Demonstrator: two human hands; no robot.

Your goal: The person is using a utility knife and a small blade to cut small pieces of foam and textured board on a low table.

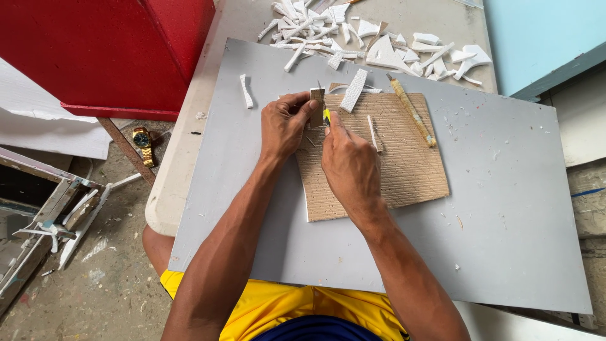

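Note:
My left hand (285,123) pinches a small brown rectangular piece (316,106) upright over the far left corner of a scored cardboard sheet (404,170). My right hand (351,163) grips a yellow-handled utility knife (326,116), its blade tip against that piece. The cardboard lies on a grey board (505,208) resting across my lap and a table. A textured white foam strip (353,89) lies just beyond the cardboard's far edge, and a thin white sliver (372,131) lies on it beside my right hand.
A long wooden stick (411,111) rests diagonally on the cardboard's far right. Several white foam offcuts (353,35) are heaped past the board, with one curved scrap (245,91) on its left. A red box (107,53) stands at left; a gold wristwatch (142,143) lies below it.

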